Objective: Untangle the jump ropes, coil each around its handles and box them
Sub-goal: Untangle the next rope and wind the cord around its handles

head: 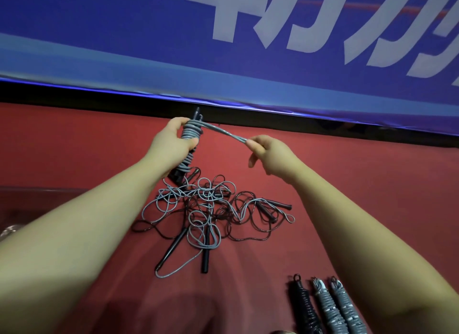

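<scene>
Red floor (347, 197): three coiled ropes (327, 306), one tangle (211, 209); fingers (255, 145) pinching grey rope (223, 132).

My left hand (171, 141) grips a grey rope part-coiled around black handles (190, 140), its tail stretched to my right hand (267, 154). Below both hands lies a grey-and-black tangle (211, 209). Three coiled bundles (325, 306) rest below my right forearm.

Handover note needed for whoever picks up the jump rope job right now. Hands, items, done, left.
Left hand: grips a pair of handles with grey rope coiled on them.
Right hand: pinches that rope's free end, pulled taut.
Done: three coiled ropes, one black and two grey, lie at lower right.
Left: finish this coil, untangle the pile, box everything. No box in view.
</scene>
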The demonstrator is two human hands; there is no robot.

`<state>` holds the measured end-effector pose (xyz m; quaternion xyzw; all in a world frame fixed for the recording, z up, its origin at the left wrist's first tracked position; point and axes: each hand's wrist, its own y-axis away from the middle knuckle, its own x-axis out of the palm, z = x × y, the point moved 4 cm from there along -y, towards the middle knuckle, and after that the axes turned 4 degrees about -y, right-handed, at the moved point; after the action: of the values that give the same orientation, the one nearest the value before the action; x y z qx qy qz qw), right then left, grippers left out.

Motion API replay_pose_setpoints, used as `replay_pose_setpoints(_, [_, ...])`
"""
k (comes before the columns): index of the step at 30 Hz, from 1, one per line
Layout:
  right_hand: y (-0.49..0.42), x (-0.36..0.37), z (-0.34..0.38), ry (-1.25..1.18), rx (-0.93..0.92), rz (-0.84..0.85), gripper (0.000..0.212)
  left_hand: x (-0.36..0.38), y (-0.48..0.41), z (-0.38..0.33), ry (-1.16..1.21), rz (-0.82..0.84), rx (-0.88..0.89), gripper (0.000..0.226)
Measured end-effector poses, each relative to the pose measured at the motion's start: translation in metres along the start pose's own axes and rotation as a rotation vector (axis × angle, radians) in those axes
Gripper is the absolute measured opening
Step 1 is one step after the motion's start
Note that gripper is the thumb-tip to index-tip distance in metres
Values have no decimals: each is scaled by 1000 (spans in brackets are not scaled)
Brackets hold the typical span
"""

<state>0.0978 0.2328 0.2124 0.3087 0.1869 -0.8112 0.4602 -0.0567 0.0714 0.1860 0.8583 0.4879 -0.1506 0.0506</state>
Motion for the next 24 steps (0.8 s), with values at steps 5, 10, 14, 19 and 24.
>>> replay_pose_setpoints(5, [5, 4, 11, -124, -202, 134, 21, -7, -1, 20, -8, 0, -118, 44])
replay_pose_setpoints(10, [-1, 0, 5, 418, -234, -277, 11, -4, 1, 27, -70, 24, -130, 42])
replay_pose_setpoints(14, [-3, 0, -3, 616, -130, -376, 30, 1, -4, 23, -37, 52, -137, 44])
replay_pose_setpoints(19, [-1, 23, -23, -581, 281, 258, 20, -2, -6, 31, -51, 53, -184, 49])
replay_pose_setpoints(24, [8, 21, -21, -577, 114, 504, 22, -2, -5, 40, -102, 44, -188, 49])
